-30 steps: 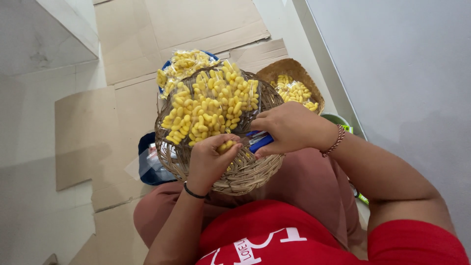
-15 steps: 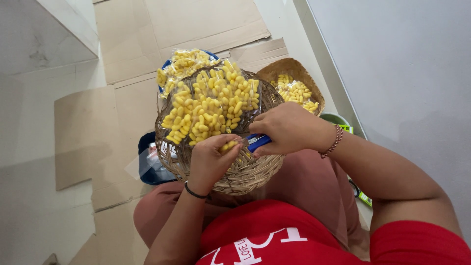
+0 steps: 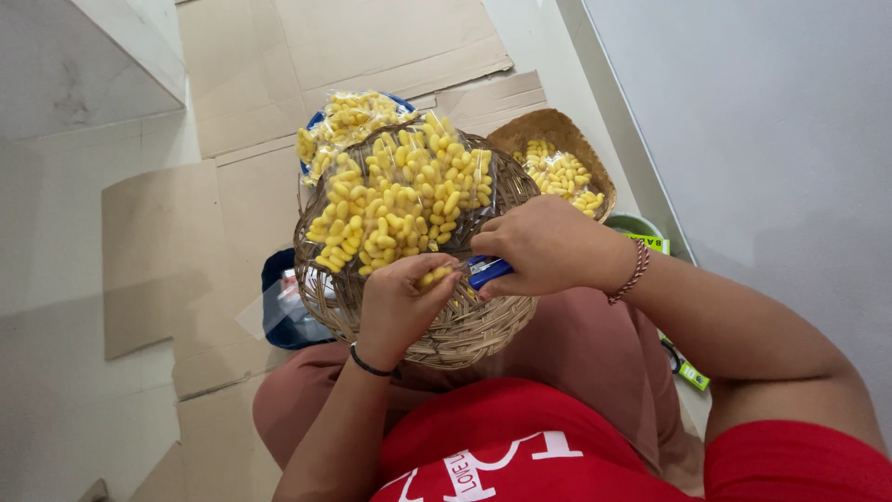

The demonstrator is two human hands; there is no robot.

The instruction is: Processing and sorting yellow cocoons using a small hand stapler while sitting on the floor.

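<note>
The fingers of the left hand (image 3: 401, 299) were pinched shut on the near end of a clear bag of yellow snack pieces (image 3: 400, 197), holding a few pieces through the plastic at the basket's near rim. The right hand (image 3: 548, 246) was closed around a small blue tool (image 3: 488, 270), prob. a stapler, w/ its tip right at the pinched spot; how far its mouth was open I cannot tell.

The bag lay inside the round wicker basket (image 3: 465, 325) on the person's lap, filling most of it.

My judgement: the step in hand was closing the bag's mouth. The next move would call for keeping the fold flat and tight and pressing the tool square on it, w/o catching a finger.

Farther out: another filled bag on a blue plate (image 3: 346, 119), a second, smaller basket (image 3: 556, 130) w/ more yellow pieces, flat cardboard sheets (image 3: 334, 46) on the floor.
</note>
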